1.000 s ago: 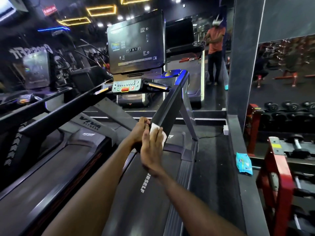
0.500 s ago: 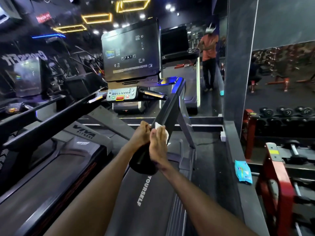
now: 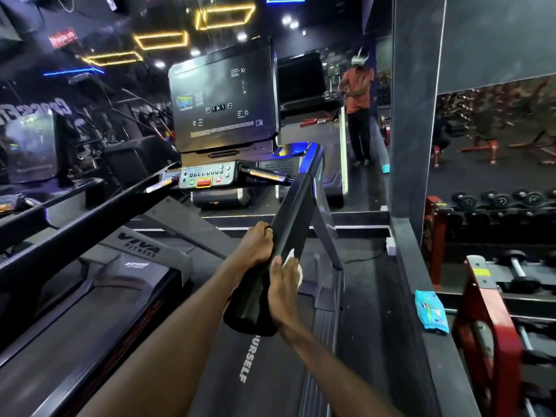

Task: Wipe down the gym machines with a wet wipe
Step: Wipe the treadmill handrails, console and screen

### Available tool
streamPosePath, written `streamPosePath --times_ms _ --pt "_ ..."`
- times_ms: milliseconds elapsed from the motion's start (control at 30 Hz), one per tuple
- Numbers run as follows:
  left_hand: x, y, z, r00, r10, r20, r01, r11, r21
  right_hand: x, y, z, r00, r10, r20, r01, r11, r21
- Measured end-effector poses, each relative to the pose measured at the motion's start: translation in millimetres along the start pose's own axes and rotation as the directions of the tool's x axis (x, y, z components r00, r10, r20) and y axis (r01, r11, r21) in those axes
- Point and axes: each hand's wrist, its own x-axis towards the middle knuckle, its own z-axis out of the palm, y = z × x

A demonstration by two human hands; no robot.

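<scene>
I stand on a black treadmill whose right handrail [image 3: 296, 212] slopes from the console down toward me. My left hand [image 3: 255, 243] grips the rail's left edge with curled fingers. On the rail's right side, my right hand [image 3: 282, 288] presses a white wet wipe [image 3: 293, 260] flat against it with straight fingers; only a corner of the wipe shows above the fingers. The rail's rounded near end [image 3: 246, 311] sits just below both hands.
The console screen [image 3: 224, 97] and button panel [image 3: 207, 177] lie ahead. A blue wipes packet [image 3: 430, 311] rests on the ledge at right, beside red dumbbell racks [image 3: 487, 320]. Another treadmill [image 3: 90, 284] stands to the left. A mirror ahead shows a person in orange [image 3: 358, 94].
My right hand slid the wipe up the rail, then back down toward its near end. My left hand has kept its hold on the rail's left edge.
</scene>
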Motion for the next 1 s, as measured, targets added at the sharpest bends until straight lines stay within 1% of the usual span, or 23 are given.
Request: streamPosePath --times_ms 67,133,167,233,300,367,467,533,567,633,733,833,933,1000 --pt "3 0 -2 1.000 0.024 0.009 -0.023 0.999 -0.025 -7 -10 5 0.995 -0.085 0.051 0.085 0.996 -0.003" --pt "9 -2 -3 0.996 0.068 0.050 -0.065 0.996 -0.061 19 -20 5 0.986 -0.129 0.105 0.132 0.991 -0.021" --pt "11 -1 -4 0.995 0.075 0.065 -0.073 0.997 -0.039 36 -22 4 0.986 -0.122 0.111 0.126 0.992 -0.029" --pt "16 3 -2 0.999 0.019 0.041 -0.019 1.000 0.003 63 -20 -1 0.993 -0.067 0.096 0.068 0.998 -0.008" --pt "22 7 2 0.999 -0.038 -0.014 0.038 0.999 -0.019 62 -10 -5 0.999 -0.008 0.039 0.007 1.000 0.009" --pt "29 10 6 0.998 -0.055 -0.044 0.054 0.998 -0.011 43 -1 -4 0.999 -0.001 0.034 0.001 1.000 -0.006" --pt "36 10 7 0.998 -0.037 -0.051 0.037 0.999 -0.009 36 -6 -1 0.991 -0.077 0.110 0.083 0.995 -0.051" --pt "40 9 5 1.000 0.001 0.006 -0.001 1.000 -0.017 60 -14 2 0.977 -0.155 0.148 0.171 0.980 -0.102" --pt "42 9 4 1.000 0.009 0.028 -0.009 1.000 -0.003 76 -15 3 0.978 -0.154 0.141 0.170 0.979 -0.110" --pt "45 10 6 0.999 -0.028 0.019 0.027 0.999 0.041 101 -13 -3 0.990 -0.078 0.121 0.089 0.993 -0.081" --pt "46 17 9 0.993 -0.109 -0.037 0.110 0.993 0.035 91 -1 -8 0.995 0.015 0.094 -0.010 0.999 -0.051" --pt "49 20 9 0.990 -0.136 -0.031 0.138 0.988 0.065 77 -3 -6 0.991 0.053 0.126 -0.048 0.998 -0.041" --pt "56 23 9 0.991 -0.134 -0.015 0.135 0.987 0.089 116 -18 -6 0.996 0.057 0.069 -0.057 0.998 -0.010" --pt "58 24 11 0.993 -0.115 -0.038 0.119 0.984 0.132 139 -20 -12 0.997 0.056 0.053 -0.056 0.998 -0.005"
